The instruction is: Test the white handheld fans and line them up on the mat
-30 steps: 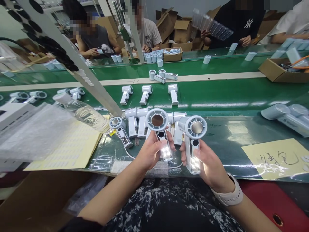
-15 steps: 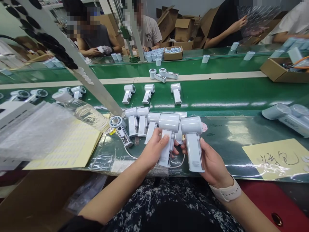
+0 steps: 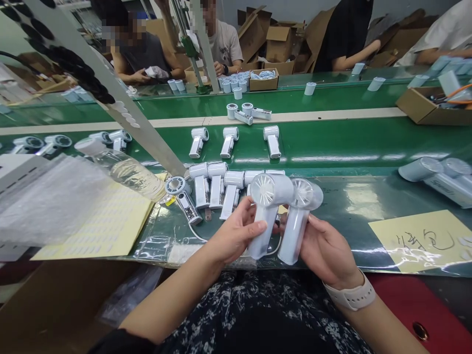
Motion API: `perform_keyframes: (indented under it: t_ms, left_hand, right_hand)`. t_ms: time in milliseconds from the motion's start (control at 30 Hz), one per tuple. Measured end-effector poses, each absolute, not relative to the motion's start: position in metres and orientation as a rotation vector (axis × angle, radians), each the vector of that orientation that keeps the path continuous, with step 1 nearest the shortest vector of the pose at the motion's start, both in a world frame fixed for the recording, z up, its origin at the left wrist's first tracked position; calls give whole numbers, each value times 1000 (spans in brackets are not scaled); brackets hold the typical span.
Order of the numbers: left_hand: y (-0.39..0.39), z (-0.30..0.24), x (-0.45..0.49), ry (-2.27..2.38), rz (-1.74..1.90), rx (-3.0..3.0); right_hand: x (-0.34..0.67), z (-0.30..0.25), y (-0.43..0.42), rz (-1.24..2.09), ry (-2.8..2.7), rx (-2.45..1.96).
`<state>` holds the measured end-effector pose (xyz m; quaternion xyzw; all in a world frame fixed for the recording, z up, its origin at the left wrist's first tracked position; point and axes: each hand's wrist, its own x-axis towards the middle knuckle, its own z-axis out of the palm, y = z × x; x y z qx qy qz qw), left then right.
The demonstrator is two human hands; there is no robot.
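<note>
Head cam only — fwd & down, close above left hand (image 3: 232, 233) & right hand (image 3: 328, 248), conveyor belt (image 3: 332, 140) beyond

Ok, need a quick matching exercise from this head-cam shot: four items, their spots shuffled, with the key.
Items
1. White wristband
2. Plastic water bottle
3. Handwritten yellow sheet
4. Open cardboard box

Spots
A. Flat on the near green belt, at right
B. At far right, beyond that belt
C. Around the right forearm
D. Lying on its side at left

Pairs: 1C, 2D, 3A, 4B
</note>
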<state>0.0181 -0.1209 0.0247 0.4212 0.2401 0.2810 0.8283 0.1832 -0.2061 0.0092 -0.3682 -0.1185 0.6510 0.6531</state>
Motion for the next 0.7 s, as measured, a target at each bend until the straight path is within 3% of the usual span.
perform_keyframes:
  t_ms: [700]
  left_hand:
    - [-122,21,13,572,552,928]
  right_hand:
    - [184,15,-211,1376,-279,-758]
